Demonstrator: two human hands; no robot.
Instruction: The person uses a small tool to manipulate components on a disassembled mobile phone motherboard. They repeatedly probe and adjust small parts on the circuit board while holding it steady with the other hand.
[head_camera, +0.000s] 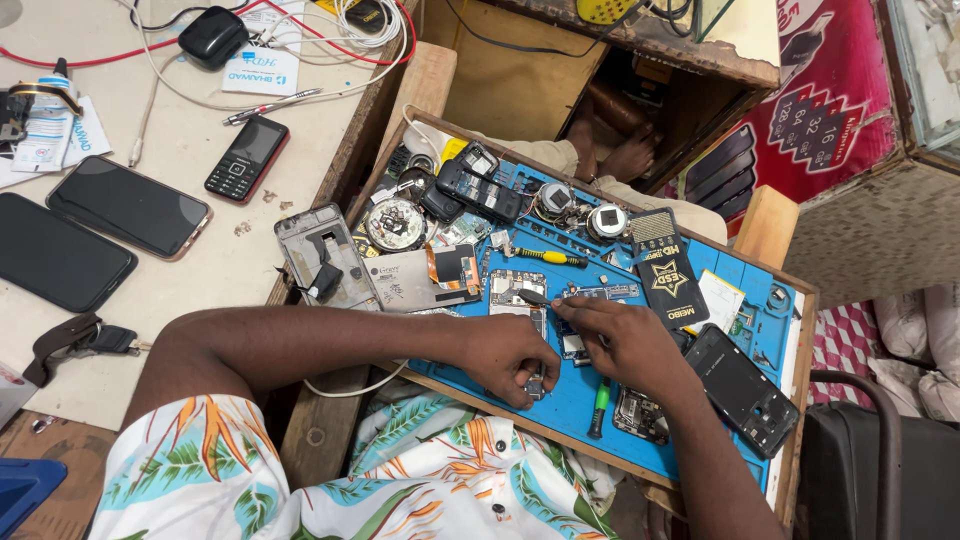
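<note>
The left hand (515, 352) pinches a small part (535, 383) against the blue mat (570, 400), grip clamped on it. The right hand (625, 340) holds tweezers (540, 297), fingers closed around them, over a circuit board (572, 345) between the hands.

Two dark phone screens (95, 235) left, white card (262, 70), red sign (830, 110) right
</note>
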